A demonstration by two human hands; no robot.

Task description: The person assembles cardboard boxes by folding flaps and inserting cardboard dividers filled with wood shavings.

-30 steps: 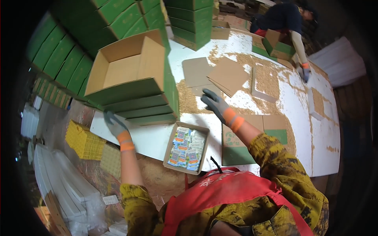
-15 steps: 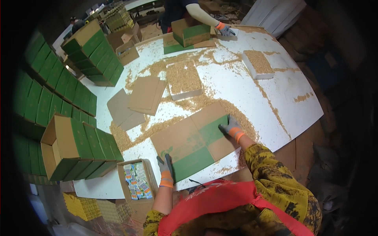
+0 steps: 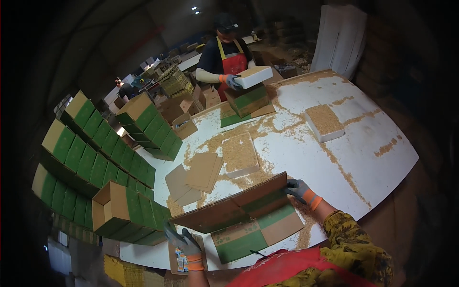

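Note:
A flattened cardboard box (image 3: 260, 232), brown with green bands, lies in front of me with one long panel raised along its far side. My right hand (image 3: 305, 192), in a grey glove with an orange cuff, grips the right end of that raised panel. My left hand (image 3: 185, 243), gloved alike, is at the panel's left end with fingers spread; whether its fingertips touch the cardboard is hard to tell. Below the left hand stands an open carton (image 3: 173, 258) of small printed packets, partly covered by that hand.
Brown cardboard sheets (image 3: 203, 171) and a white tray of shavings (image 3: 240, 155) lie beyond the box; another shavings tray (image 3: 325, 123) is farther right. Green-brown boxes (image 3: 129, 210) are stacked left. Across the table (image 3: 373, 172), a co-worker (image 3: 229, 62) holds a white tray (image 3: 253, 76) over a box.
The flat box's upper panel has been lifted upright. My left hand has opened at its left end. The view has tilted up, and the co-worker has raised a white tray.

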